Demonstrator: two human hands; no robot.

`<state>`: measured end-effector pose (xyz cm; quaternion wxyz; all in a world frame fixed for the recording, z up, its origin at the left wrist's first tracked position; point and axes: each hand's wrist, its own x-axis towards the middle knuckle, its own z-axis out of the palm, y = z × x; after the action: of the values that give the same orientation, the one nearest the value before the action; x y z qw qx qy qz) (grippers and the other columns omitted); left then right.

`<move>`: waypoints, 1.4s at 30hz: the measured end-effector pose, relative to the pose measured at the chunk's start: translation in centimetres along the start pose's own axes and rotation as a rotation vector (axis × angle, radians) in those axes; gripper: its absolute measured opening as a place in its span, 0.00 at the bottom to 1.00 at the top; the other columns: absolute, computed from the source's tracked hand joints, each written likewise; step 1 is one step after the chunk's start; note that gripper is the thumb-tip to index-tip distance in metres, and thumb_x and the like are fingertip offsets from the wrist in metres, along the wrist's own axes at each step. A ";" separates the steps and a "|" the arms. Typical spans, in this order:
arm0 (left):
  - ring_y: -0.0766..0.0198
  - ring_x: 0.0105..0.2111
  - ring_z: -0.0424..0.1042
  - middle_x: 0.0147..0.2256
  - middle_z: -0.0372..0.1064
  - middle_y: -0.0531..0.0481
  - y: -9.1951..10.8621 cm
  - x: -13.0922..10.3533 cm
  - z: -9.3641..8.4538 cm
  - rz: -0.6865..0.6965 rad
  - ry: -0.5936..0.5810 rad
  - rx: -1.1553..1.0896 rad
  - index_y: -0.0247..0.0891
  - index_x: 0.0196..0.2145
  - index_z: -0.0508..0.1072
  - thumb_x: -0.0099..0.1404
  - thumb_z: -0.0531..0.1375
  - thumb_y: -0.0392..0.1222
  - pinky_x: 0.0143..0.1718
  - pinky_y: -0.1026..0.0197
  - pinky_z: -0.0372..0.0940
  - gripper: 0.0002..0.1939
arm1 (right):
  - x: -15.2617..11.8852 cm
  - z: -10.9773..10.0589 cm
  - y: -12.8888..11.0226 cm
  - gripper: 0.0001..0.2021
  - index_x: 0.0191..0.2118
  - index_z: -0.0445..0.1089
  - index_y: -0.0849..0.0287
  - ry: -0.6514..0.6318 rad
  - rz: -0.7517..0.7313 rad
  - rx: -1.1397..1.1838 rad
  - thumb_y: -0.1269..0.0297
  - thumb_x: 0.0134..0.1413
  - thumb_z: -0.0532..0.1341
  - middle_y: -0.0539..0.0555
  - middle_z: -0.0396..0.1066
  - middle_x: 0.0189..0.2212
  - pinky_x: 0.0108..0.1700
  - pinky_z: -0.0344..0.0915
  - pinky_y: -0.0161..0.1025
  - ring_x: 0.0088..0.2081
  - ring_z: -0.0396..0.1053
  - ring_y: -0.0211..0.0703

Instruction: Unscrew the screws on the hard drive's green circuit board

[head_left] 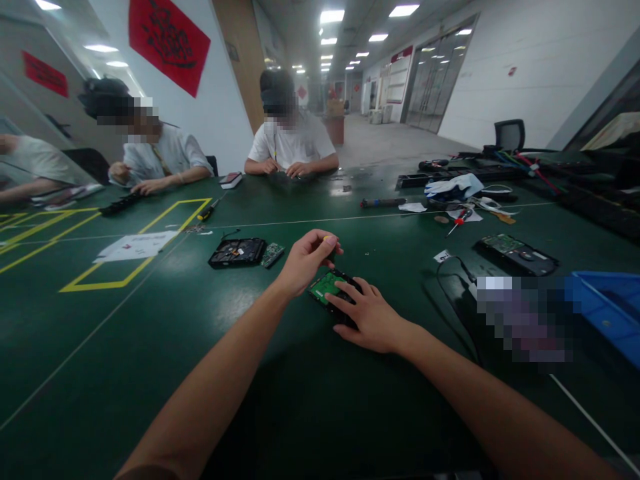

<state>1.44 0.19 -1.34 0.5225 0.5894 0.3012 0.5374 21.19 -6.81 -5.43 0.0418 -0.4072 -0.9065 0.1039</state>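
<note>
A hard drive (320, 288) with a green circuit board lies on the green table in front of me. My right hand (373, 313) rests across its right side with fingers spread, covering part of the board. Above the drive's far left edge, my left hand (311, 257) pinches a screwdriver (327, 238). Only its yellow end shows clearly; the fingers hide most of the rest. Left of the hands sit an opened black drive case (237, 253) and a loose circuit board (273, 255).
Another hard drive (517, 253) lies to the right, near a blue bin (607, 310) and a black cable (443, 283). Farther back are a red screwdriver (459, 221) and gloves (454, 187). A yellow-black screwdriver (208, 209) lies left. Several people sit across the table.
</note>
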 end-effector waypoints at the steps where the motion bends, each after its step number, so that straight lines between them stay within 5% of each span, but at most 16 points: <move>1: 0.62 0.40 0.75 0.39 0.74 0.46 0.0 0.0 0.1 0.001 -0.014 0.010 0.36 0.42 0.73 0.68 0.65 0.53 0.29 0.66 0.68 0.16 | 0.0 -0.1 -0.1 0.35 0.74 0.51 0.41 -0.002 0.000 -0.001 0.41 0.66 0.56 0.56 0.46 0.74 0.66 0.49 0.71 0.71 0.41 0.75; 9: 0.67 0.31 0.71 0.39 0.75 0.45 1.1 -0.8 1.3 0.015 -0.145 0.183 0.36 0.44 0.74 0.69 0.64 0.51 0.30 0.65 0.68 0.15 | 0.1 -0.6 -0.5 0.34 0.74 0.51 0.41 -0.031 0.008 -0.010 0.42 0.66 0.56 0.55 0.45 0.74 0.66 0.48 0.72 0.71 0.40 0.76; 21: 0.64 0.37 0.74 0.38 0.71 0.48 -0.2 0.0 0.5 0.004 -0.019 -0.032 0.38 0.42 0.72 0.71 0.62 0.55 0.27 0.69 0.65 0.17 | -0.1 -0.3 -0.3 0.35 0.74 0.52 0.42 -0.002 -0.001 -0.010 0.42 0.66 0.57 0.56 0.47 0.74 0.65 0.49 0.71 0.71 0.41 0.75; 34: 0.61 0.40 0.74 0.39 0.71 0.46 0.7 -0.2 0.3 -0.075 -0.057 -0.073 0.39 0.46 0.75 0.71 0.61 0.54 0.28 0.66 0.68 0.17 | 0.0 -0.3 -0.1 0.35 0.74 0.51 0.41 -0.019 0.004 -0.001 0.41 0.66 0.56 0.55 0.45 0.74 0.66 0.48 0.71 0.71 0.41 0.75; 42: 0.61 0.40 0.74 0.39 0.73 0.45 0.7 0.1 -0.3 -0.057 0.021 -0.003 0.37 0.42 0.76 0.69 0.64 0.55 0.27 0.67 0.68 0.17 | -0.1 -0.3 -0.2 0.35 0.74 0.51 0.41 -0.017 0.005 0.010 0.41 0.66 0.56 0.55 0.46 0.74 0.66 0.49 0.71 0.71 0.42 0.75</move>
<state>1.06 0.17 -0.63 0.5354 0.5740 0.3227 0.5289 21.17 -6.91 -5.08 0.0360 -0.4082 -0.9053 0.1117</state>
